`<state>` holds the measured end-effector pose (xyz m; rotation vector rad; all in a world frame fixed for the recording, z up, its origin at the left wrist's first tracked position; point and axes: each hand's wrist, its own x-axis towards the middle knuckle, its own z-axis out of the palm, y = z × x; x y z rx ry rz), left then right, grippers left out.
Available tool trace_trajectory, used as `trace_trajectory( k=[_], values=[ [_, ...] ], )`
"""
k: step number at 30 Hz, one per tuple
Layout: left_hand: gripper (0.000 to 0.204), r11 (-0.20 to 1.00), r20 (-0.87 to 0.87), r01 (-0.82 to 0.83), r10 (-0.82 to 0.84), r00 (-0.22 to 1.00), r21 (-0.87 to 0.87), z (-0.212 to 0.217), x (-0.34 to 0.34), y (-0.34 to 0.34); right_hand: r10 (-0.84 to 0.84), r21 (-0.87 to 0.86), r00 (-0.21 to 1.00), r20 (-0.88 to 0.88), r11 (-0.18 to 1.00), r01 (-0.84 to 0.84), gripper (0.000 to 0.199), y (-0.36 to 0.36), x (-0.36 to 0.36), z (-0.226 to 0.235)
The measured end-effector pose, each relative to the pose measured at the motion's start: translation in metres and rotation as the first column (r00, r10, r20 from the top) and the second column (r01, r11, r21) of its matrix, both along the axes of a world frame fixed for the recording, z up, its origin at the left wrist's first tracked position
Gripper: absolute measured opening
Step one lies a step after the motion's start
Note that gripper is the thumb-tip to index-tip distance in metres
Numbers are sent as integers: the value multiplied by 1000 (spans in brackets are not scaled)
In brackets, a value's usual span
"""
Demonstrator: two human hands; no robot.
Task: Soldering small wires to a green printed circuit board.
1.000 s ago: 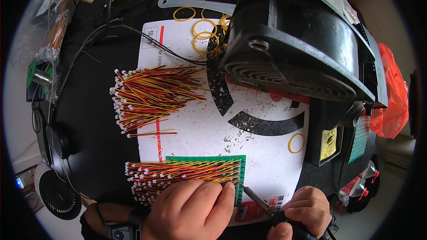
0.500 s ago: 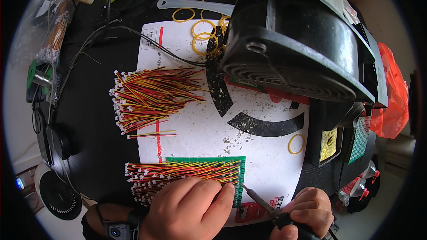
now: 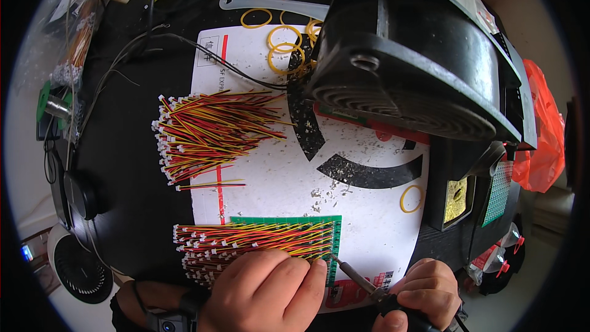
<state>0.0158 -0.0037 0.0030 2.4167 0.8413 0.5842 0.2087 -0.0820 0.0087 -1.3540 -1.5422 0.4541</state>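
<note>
On the left of the black tabletop [image 3: 132, 166] stood a green spool of silvery wire [image 3: 58, 107]. Right of it, a loose pile of thin red, yellow and black wires with white connectors [image 3: 218, 129] lay partly on a white printed sheet [image 3: 375, 221]. On the near side, rows of similar wires with white plugs [image 3: 252, 238] stretched rightward across a green rectangular circuit board [image 3: 336, 233], which lay near the sheet's near edge. My left hand [image 3: 267, 289] covered their near part, fingers pressed together, one fingertip by the wire ends; I cannot tell whether I pinched any. My right hand [image 3: 430, 292] had its fingers closed round the black handle of a slim metal-shafted soldering iron [image 3: 355, 274], its tip at the board's right edge, contact unclear. Farther off on the right were a bulky black fan [image 3: 418, 67] and a yellow sponge [image 3: 455, 200].
</note>
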Motion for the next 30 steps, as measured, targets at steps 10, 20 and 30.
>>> trace_trajectory(
  k=[10, 20, 30],
  values=[
    [16, 1000, 6, 3, -3, 1000, 13, -5, 2, -2, 2, -35, 1000, 25, 999, -1, 20, -2, 1, 0],
    [15, 999, -23, -5, 6, 1000, 33, -2, 1, -2, -2, -23, 1000, 15, 1000, 2, 20, 1, -1, 0],
    [16, 1000, -36, -22, 22, 999, -4, -1, 1, -4, 4, 48, 999, -38, 999, -3, 20, -3, 2, -5]
  ],
)
